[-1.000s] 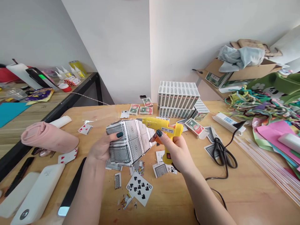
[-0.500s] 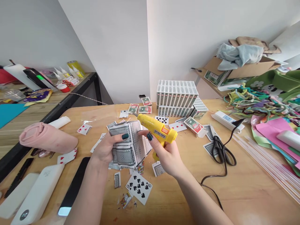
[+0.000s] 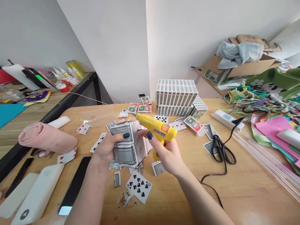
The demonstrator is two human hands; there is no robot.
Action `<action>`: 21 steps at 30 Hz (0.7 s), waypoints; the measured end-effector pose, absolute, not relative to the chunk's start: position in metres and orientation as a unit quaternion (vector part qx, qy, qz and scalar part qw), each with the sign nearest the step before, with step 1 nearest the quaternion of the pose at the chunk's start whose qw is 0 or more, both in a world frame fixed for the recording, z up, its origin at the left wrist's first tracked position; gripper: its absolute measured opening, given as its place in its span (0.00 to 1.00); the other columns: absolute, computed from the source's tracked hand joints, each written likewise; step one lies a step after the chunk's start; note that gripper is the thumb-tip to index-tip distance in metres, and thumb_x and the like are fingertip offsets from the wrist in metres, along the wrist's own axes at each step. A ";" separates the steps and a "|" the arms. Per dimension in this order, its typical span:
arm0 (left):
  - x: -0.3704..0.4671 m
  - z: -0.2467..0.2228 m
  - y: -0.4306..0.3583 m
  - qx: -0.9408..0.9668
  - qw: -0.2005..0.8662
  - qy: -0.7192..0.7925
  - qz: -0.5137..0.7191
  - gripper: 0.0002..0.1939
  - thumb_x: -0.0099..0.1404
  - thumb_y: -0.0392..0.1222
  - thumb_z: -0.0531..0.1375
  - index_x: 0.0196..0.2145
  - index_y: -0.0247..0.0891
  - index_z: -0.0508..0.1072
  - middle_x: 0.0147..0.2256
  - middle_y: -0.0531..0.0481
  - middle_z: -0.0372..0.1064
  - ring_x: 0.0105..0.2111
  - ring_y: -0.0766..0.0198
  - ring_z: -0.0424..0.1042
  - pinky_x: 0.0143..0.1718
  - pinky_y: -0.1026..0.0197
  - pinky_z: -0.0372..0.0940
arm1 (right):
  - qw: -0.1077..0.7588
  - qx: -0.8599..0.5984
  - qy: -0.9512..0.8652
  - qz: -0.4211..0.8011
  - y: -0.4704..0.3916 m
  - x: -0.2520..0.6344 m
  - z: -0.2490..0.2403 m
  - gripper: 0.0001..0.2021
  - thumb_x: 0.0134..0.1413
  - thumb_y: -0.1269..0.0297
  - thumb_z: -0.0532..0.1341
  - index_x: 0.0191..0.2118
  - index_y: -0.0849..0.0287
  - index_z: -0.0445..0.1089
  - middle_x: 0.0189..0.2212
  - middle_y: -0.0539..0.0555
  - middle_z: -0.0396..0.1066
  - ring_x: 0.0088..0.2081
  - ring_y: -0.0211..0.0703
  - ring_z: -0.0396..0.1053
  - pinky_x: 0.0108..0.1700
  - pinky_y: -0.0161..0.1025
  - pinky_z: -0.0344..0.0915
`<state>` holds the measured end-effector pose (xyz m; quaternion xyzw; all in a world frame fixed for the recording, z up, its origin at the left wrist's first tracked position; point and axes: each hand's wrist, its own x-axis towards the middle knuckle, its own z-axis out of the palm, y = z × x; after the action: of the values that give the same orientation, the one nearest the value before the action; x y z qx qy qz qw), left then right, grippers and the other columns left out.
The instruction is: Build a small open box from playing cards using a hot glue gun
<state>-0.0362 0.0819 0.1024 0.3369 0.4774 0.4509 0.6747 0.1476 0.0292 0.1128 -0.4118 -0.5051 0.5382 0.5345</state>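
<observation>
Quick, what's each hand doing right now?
Left hand: closed on the playing-card model.
Right hand: closed on the yellow glue gun.

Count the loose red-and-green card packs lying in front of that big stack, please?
4: three card packs behind the glue gun, at and, and one right of the big stack. More may be hidden behind it.
</observation>
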 end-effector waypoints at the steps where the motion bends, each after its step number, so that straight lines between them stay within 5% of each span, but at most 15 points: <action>1: -0.036 0.103 0.082 0.336 0.676 0.479 0.448 0.13 0.40 0.37 0.70 0.29 0.34 0.78 0.32 0.47 0.80 0.36 0.48 0.78 0.34 0.59 0.74 | 0.541 -0.409 -0.505 0.534 0.030 0.149 0.113 0.13 0.59 0.54 0.58 0.43 0.56 0.74 0.39 0.55 0.73 0.42 0.45 0.70 0.42 0.41 0.68; 10: -0.046 0.099 0.092 0.266 0.673 0.504 0.471 0.14 0.41 0.36 0.66 0.31 0.35 0.77 0.27 0.47 0.79 0.30 0.51 0.79 0.29 0.58 0.75 | 0.466 -0.390 -0.534 0.587 0.029 0.189 0.123 0.12 0.55 0.55 0.63 0.39 0.57 0.73 0.26 0.51 0.73 0.31 0.43 0.73 0.31 0.38 0.68; 21: -0.050 0.096 0.093 0.271 0.681 0.496 0.466 0.20 0.43 0.37 0.67 0.38 0.34 0.78 0.32 0.45 0.79 0.34 0.48 0.79 0.34 0.55 0.76 | 0.398 -0.394 -0.561 0.610 0.028 0.184 0.117 0.09 0.53 0.59 0.65 0.39 0.54 0.76 0.30 0.51 0.75 0.31 0.43 0.71 0.30 0.39 0.65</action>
<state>-0.0498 0.0929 0.0955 0.2705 0.4960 0.4664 0.6806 0.1837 0.0276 0.1172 -0.3936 -0.5612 0.6098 0.3978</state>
